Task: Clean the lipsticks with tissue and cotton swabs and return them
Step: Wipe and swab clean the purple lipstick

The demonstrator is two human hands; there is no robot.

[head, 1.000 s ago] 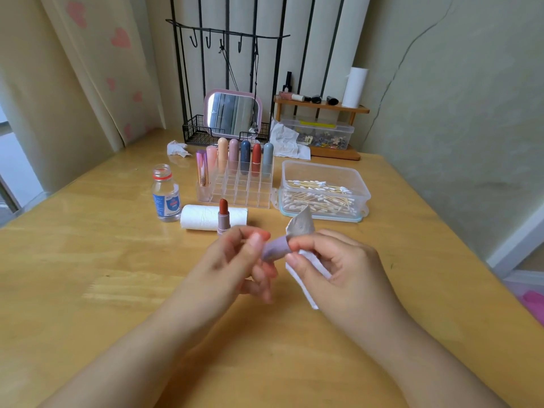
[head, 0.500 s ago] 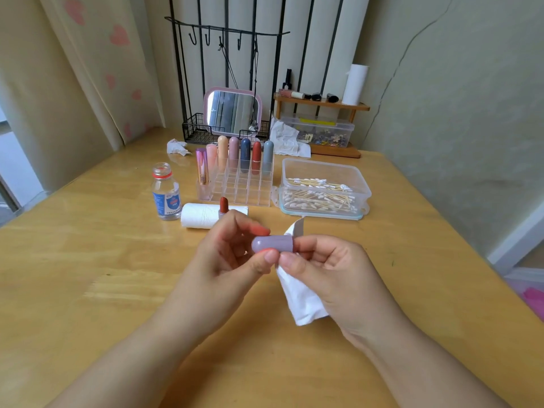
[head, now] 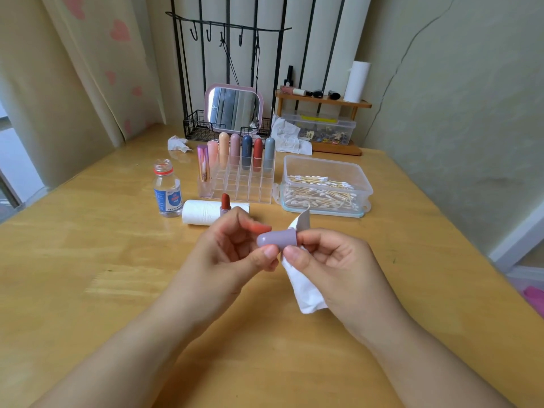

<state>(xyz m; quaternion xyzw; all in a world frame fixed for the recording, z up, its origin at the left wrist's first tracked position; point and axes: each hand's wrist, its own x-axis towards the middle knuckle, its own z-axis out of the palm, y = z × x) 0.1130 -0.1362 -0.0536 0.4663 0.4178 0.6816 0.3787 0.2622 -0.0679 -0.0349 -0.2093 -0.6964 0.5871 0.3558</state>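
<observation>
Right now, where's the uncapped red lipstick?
The uncapped red lipstick stands upright at table centre, against the white tissue roll, just behind the left hand.

A light wooden surface (head: 88, 260) carries everything. The clear acrylic lipstick organizer (head: 244, 184) stands near its middle. Just left of the organizer stands a small clear bottle (head: 167, 189) with a blue label. In front of the organizer lies a white tissue roll (head: 203, 212) on its side, with an uncapped red lipstick (head: 225, 203) upright at it. Right of the organizer sits a clear box of cotton swabs (head: 323, 187). Behind the organizer are a crumpled tissue (head: 178, 143), a black wire rack (head: 200, 129) and a small wooden shelf (head: 323, 125).
</observation>
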